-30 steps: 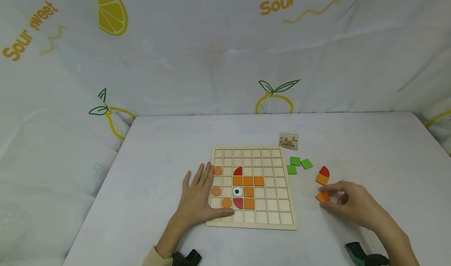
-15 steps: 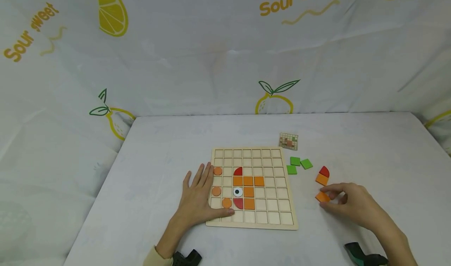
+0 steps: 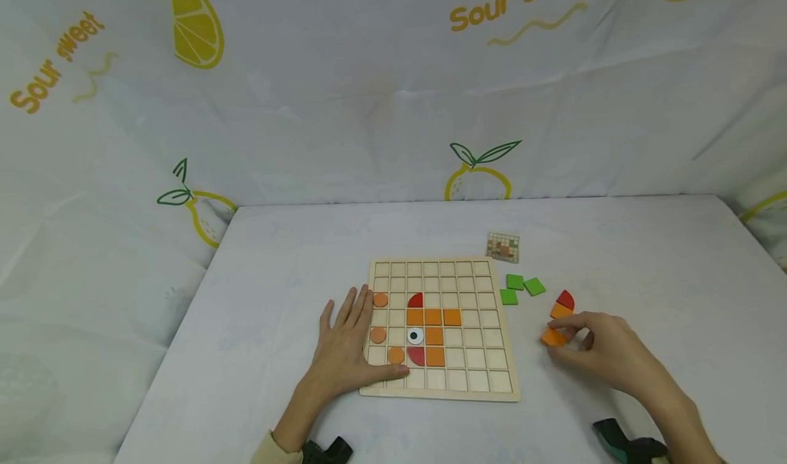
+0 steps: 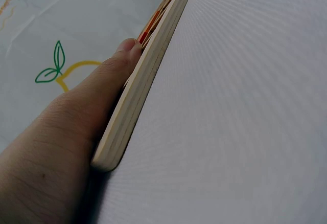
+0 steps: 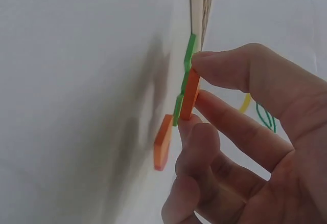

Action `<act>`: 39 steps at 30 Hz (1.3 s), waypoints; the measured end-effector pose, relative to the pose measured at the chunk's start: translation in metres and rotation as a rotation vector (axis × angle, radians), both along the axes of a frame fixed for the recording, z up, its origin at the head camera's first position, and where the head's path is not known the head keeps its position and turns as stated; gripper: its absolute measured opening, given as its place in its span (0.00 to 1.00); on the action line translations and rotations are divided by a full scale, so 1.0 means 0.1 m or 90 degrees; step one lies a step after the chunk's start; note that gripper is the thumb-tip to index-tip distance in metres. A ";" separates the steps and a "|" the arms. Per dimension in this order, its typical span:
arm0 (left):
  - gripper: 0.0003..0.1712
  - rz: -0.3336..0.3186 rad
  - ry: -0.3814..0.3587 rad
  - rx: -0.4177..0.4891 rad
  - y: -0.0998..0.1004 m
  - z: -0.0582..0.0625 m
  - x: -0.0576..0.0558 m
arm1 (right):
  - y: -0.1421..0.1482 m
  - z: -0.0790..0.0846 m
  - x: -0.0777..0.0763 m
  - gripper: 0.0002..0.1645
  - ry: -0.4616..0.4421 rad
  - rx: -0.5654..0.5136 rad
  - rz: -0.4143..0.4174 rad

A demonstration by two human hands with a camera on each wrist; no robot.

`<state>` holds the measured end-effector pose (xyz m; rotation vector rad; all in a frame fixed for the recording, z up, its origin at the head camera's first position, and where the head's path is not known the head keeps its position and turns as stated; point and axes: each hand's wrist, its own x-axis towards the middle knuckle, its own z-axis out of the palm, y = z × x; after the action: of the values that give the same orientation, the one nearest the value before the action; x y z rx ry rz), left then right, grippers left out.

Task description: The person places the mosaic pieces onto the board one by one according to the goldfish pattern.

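Note:
My right hand [image 3: 605,346] pinches an orange square tile [image 3: 553,339] between thumb and fingertips, right of the wooden grid board [image 3: 476,359]. In the right wrist view that orange tile stands off the table, with a shadow falling beside the fingers. My left hand [image 3: 338,348] rests along the board's left edge with fingers spread straight and the thumb lying over its near left part. On the board lie several orange squares [image 3: 433,335], orange discs [image 3: 396,355], two red quarter-circle tiles [image 3: 416,356] and a white eye disc [image 3: 415,335].
Three green square tiles [image 3: 514,282] lie just right of the board. Beyond the right hand, a red quarter-circle tile [image 3: 565,298] touches another orange square [image 3: 560,310]. A small pattern card [image 3: 503,247] sits at the board's far right corner. Behind the table hangs a lemon-print cloth [image 3: 369,108].
My right hand has moved slightly left, carrying the orange square tile toward the board. The left hand and the board have stayed in place.

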<state>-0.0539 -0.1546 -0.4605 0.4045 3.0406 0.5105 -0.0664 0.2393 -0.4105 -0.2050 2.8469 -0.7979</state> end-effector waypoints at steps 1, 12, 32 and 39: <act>0.81 -0.001 0.001 0.001 0.00 0.00 0.00 | -0.02 0.02 0.00 0.21 0.004 -0.003 0.006; 0.82 0.000 -0.002 0.003 0.00 -0.03 0.00 | -0.25 0.17 -0.05 0.18 0.074 -0.052 0.067; 0.81 -0.003 0.003 -0.008 0.00 -0.02 0.00 | -0.94 0.48 -0.16 0.20 0.042 -0.138 0.129; 0.80 -0.004 0.008 -0.005 0.00 -0.02 0.00 | -1.02 0.46 -0.16 0.18 0.051 -0.133 0.154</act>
<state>-0.0539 -0.1550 -0.4622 0.4178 3.0522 0.4972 -0.0823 0.1373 -0.3647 -0.6094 2.7352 -1.0512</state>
